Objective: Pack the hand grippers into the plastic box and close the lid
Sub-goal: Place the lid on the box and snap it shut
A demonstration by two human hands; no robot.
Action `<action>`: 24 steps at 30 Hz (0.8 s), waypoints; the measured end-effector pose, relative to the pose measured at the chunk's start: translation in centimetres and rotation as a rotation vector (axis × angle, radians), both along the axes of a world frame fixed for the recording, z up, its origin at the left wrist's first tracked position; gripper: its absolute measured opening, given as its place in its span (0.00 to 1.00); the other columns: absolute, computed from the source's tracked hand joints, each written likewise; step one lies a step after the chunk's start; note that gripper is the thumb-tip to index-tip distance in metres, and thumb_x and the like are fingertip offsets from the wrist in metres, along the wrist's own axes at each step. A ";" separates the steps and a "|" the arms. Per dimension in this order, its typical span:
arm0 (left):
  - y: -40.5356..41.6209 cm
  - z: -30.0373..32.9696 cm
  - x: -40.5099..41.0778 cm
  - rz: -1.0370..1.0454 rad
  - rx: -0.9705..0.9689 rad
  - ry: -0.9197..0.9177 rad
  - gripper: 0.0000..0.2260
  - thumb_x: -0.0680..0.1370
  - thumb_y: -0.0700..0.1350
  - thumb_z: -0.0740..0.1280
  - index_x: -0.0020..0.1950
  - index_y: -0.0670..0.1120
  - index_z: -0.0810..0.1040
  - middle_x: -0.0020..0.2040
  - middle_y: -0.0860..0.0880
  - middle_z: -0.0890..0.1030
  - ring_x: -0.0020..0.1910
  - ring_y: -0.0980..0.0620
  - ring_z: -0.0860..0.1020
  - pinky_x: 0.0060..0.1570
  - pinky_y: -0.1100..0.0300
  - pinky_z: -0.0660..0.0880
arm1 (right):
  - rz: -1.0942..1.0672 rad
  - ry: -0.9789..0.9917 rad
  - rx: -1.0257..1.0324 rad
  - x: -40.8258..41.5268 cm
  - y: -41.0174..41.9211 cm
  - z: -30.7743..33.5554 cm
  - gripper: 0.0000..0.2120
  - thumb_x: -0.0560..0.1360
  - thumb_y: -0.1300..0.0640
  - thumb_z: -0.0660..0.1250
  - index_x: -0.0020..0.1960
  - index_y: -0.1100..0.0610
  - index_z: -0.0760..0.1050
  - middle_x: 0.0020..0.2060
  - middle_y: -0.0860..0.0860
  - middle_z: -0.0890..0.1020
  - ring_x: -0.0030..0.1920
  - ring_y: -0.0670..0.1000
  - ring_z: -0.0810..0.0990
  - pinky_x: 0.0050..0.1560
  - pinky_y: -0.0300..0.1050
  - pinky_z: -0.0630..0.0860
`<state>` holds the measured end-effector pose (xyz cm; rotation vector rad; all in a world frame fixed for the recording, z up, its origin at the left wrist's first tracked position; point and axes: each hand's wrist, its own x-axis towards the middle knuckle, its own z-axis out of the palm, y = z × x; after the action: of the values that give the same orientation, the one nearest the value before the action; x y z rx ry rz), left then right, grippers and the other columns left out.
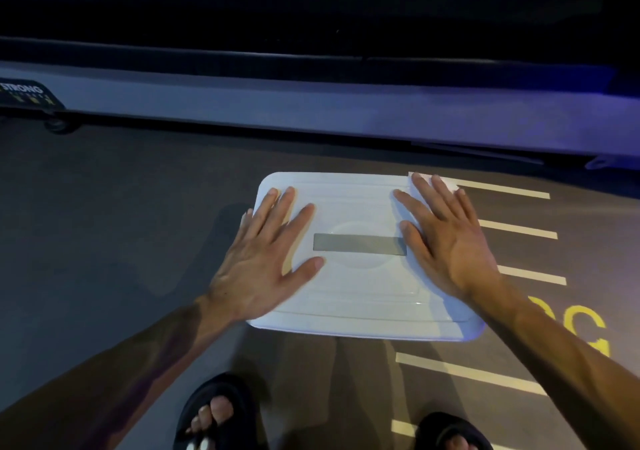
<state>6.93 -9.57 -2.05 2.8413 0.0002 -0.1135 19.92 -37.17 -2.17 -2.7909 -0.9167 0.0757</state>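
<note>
A white plastic lid (360,293) lies flat over the box on the dark floor and covers it, so the box body and any hand grippers inside are hidden. A grey strip (359,242) runs across the lid's middle. My left hand (263,259) rests palm down on the lid's left side, fingers spread. On the lid's right side my right hand (446,238) lies flat too, with its fingertips near the far right corner. Neither hand holds anything.
A long grey machine base (311,110) with a "STRONG" label (24,91) runs across the floor behind the box. Pale floor stripes (512,229) and yellow lettering (588,328) lie to the right. My two feet in black sandals (218,415) stand just in front of the box.
</note>
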 end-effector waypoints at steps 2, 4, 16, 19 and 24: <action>0.4 0.2 0.3 0.009 -0.026 0.021 0.34 0.80 0.70 0.51 0.83 0.58 0.46 0.82 0.56 0.36 0.80 0.55 0.31 0.79 0.43 0.46 | -0.008 0.014 -0.025 0.0 0.2 0.0 0.26 0.82 0.41 0.41 0.79 0.44 0.55 0.80 0.45 0.50 0.79 0.48 0.42 0.78 0.56 0.45; 0.7 0.4 0.9 0.033 -0.062 0.028 0.34 0.80 0.70 0.52 0.83 0.59 0.48 0.83 0.57 0.39 0.80 0.57 0.33 0.79 0.44 0.49 | -0.010 0.026 -0.022 0.4 0.6 0.3 0.26 0.82 0.40 0.40 0.79 0.44 0.53 0.80 0.45 0.49 0.79 0.48 0.42 0.78 0.56 0.44; 2.7 2.1 7.7 0.348 -0.327 0.163 0.18 0.86 0.54 0.50 0.74 0.52 0.66 0.69 0.46 0.69 0.66 0.45 0.72 0.61 0.54 0.66 | -0.242 0.088 0.207 4.5 -0.2 1.3 0.19 0.80 0.50 0.55 0.68 0.51 0.72 0.66 0.54 0.75 0.63 0.59 0.75 0.61 0.51 0.72; 3.2 1.7 8.1 0.359 -0.373 0.185 0.16 0.87 0.52 0.49 0.71 0.51 0.68 0.67 0.47 0.69 0.57 0.50 0.72 0.56 0.56 0.65 | -0.364 0.304 0.280 6.1 -0.4 1.9 0.15 0.81 0.57 0.59 0.66 0.51 0.75 0.56 0.54 0.79 0.48 0.58 0.81 0.41 0.41 0.75; 4.2 1.2 8.5 0.317 -0.365 0.198 0.17 0.86 0.55 0.49 0.71 0.52 0.67 0.66 0.48 0.69 0.60 0.49 0.73 0.57 0.56 0.65 | -0.419 0.463 0.452 7.0 -1.1 2.5 0.10 0.79 0.54 0.65 0.59 0.53 0.78 0.47 0.54 0.82 0.44 0.57 0.83 0.37 0.43 0.78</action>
<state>15.39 -5.34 -0.87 2.4192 0.4251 -0.2928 26.90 -38.30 0.30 -2.3285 -0.1982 0.3778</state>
